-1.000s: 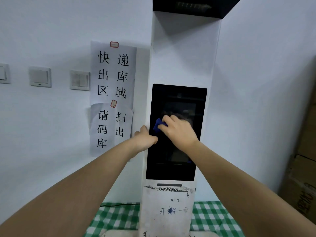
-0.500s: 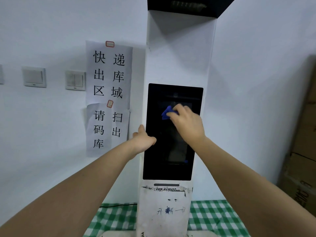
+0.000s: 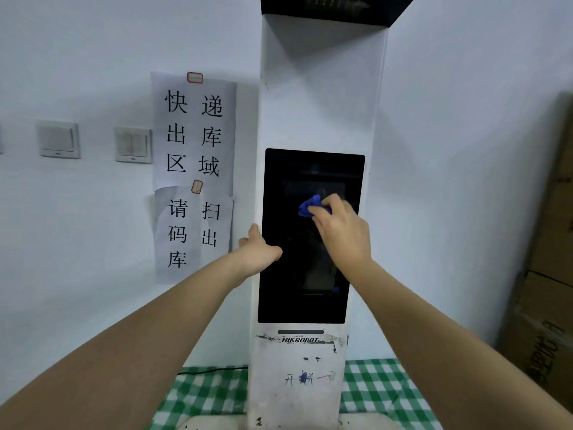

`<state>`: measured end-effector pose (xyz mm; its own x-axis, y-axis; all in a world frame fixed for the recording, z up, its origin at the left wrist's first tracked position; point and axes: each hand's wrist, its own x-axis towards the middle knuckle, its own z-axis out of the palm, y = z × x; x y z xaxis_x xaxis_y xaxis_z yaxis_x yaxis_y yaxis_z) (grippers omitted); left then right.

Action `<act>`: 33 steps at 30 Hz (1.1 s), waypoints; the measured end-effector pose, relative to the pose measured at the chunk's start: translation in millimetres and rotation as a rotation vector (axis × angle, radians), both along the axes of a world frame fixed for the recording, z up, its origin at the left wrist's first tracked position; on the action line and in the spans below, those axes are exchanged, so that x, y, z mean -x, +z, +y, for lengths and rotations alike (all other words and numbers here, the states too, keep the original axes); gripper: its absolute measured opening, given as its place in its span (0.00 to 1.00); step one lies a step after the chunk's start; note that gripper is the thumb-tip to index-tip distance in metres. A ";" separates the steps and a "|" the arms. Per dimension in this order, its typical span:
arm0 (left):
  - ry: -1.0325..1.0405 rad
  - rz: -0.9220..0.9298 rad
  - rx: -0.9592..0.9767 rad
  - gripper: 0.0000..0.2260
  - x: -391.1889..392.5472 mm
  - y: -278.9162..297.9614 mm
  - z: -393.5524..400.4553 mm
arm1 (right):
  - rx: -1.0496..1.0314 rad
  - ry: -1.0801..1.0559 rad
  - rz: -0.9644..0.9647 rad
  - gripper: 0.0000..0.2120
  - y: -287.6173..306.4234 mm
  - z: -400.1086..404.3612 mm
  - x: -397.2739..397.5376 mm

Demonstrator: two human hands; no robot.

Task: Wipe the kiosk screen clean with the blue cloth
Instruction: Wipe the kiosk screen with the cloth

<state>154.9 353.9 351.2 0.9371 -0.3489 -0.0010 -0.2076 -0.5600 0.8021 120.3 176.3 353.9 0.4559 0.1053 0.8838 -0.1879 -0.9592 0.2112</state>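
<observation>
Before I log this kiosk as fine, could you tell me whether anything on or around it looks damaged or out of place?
Yes. The kiosk's white lower panel is scuffed: paint is chipped around the HIKROBOT label, and pen scribbles sit below it. The lower wall notice is creased and hangs slightly askew. The screen itself shows no cracks.

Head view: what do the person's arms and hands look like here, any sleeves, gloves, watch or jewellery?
Both forearms are bare all the way to the bottom edge of the picture, so no sleeves show. The left hand and right hand are ungloved. No watch, bracelet or strap appears at either wrist, and no ring can be made out on the visible fingers. No markings show on the arms.
</observation>
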 end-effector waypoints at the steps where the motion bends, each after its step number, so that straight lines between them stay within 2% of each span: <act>1: 0.001 0.003 0.005 0.38 0.2 -0.4 -0.4 | 0.035 0.010 0.027 0.20 -8.6 0.8 -0.2; 3: 0.003 0.008 0.016 0.38 -0.3 -1.2 -2.0 | 0.192 0.027 0.109 0.24 -19.6 -0.3 3.9; 6: 0.010 0.010 0.012 0.39 -0.2 -0.9 -4.0 | 0.326 0.044 0.135 0.23 -5.3 -8.5 8.9; 7: 0.014 0.008 0.008 0.39 0.0 -0.9 -4.0 | 0.279 0.036 0.119 0.22 0.9 -11.2 7.7; 10: 0.018 0.007 -0.006 0.39 0.1 -1.1 -3.0 | -0.039 0.013 0.008 0.18 2.4 -10.2 4.7; 11: 0.019 0.006 -0.007 0.39 0.1 -1.3 -2.7 | -0.072 0.012 -0.004 0.17 -3.7 -8.6 4.1; 15: 0.028 0.009 0.007 0.39 1.8 -2.2 -4.7 | 0.191 0.027 0.129 0.26 -25.3 -13.6 10.0; 17: 0.033 0.014 0.018 0.40 3.3 -1.9 -6.0 | 0.254 0.017 0.135 0.26 -15.0 -21.1 14.2; 22: 0.049 0.011 0.031 0.39 6.3 -1.0 -8.8 | -0.075 0.030 -0.037 0.19 -1.2 -20.5 10.7; 24: 0.054 0.007 0.039 0.39 7.8 -2.1 -10.3 | -0.067 0.021 -0.017 0.19 -15.6 -19.6 10.5; 27: 0.059 -0.015 0.047 0.39 10.9 -2.1 -13.0 | 0.101 0.037 0.093 0.27 -34.8 -29.0 14.0; 29: 0.064 -0.022 0.046 0.38 11.8 -1.3 -13.9 | 0.187 0.037 0.125 0.27 -29.2 -35.8 17.0; 31: 0.068 -0.021 0.040 0.38 12.5 -0.3 -14.2 | 0.112 0.025 0.069 0.22 -15.8 -39.3 17.4; 33: 0.067 -0.010 0.044 0.39 13.8 0.4 -14.6 | -0.079 0.037 -0.057 0.15 -6.3 -38.4 17.1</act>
<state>141.1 339.4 351.6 0.9584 -0.2846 0.0227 -0.1790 -0.5369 0.8245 103.2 137.9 347.6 0.4012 0.0501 0.9146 -0.1615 -0.9790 0.1245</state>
